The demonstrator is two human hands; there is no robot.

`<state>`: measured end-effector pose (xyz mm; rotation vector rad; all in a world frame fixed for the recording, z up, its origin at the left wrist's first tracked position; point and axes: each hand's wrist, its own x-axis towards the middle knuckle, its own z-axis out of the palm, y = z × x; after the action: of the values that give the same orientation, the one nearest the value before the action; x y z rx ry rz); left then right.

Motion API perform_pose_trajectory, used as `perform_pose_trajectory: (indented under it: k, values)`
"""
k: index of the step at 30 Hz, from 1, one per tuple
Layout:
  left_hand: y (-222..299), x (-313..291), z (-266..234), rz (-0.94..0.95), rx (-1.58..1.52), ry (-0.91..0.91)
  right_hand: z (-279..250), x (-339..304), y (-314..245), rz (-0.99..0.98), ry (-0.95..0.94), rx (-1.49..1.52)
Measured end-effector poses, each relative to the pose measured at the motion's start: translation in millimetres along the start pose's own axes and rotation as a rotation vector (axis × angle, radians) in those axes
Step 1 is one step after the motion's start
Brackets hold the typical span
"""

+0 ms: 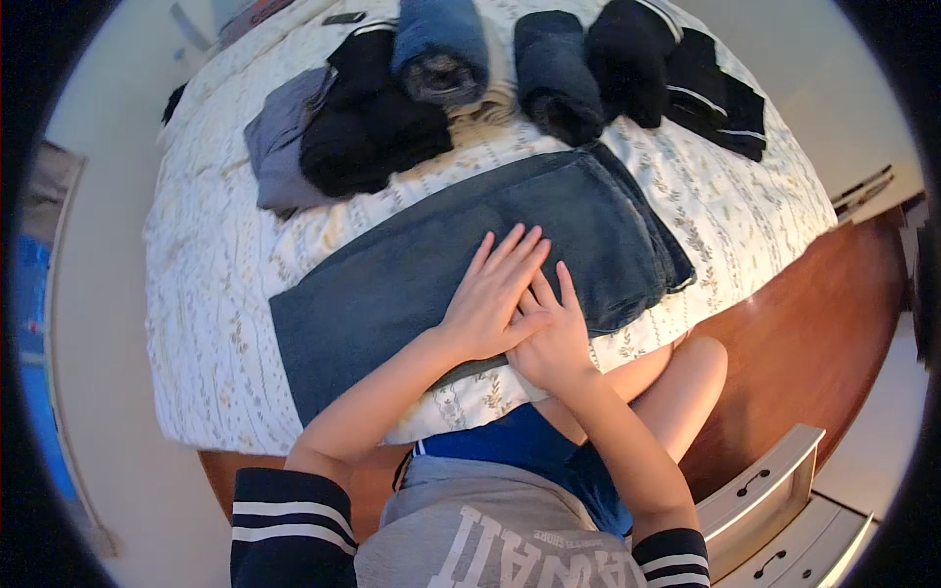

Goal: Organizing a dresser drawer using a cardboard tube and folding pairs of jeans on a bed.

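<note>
A pair of dark blue jeans [412, 265] lies folded lengthwise across the front of the bed, its waist end to the right and its leg end to the left. My left hand [493, 299] rests flat on the middle of the denim with its fingers stretched out. Beside it my right hand [555, 343] is spread near the close edge of the jeans. The left thumb overlaps the right hand, and part of the right fingers is hidden under the left hand. Neither hand grips anything.
Behind the jeans, rolled blue jeans [443, 49], a dark denim roll [559, 78], black folded clothes [368, 127] and a grey garment [281, 137] sit on the patterned bedspread [211, 323]. Open drawers [769, 490] stand at the lower right, above a brown floor [794, 333].
</note>
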<state>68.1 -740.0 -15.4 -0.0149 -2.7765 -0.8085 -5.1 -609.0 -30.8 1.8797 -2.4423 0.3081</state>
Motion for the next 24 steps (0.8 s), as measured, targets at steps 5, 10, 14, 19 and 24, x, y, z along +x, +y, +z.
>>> perform_pose_trajectory:
  k: [5,10,14,19,24]
  values:
    - [2,9,13,-0.118,0.237,-0.042,-40,-25,68,0.291,0.169,-0.121]
    - [6,47,25,-0.109,0.305,-0.034,-61,-23,127,0.557,0.255,0.26]
    - [7,63,32,-0.147,0.314,-0.027,-79,-5,170,0.686,-0.104,0.501]
    - [13,66,34,-0.165,0.285,-0.033,-74,10,212,0.719,-0.459,0.933]
    - [12,64,34,-0.132,0.26,-0.016,-80,28,201,0.708,-0.598,1.283]
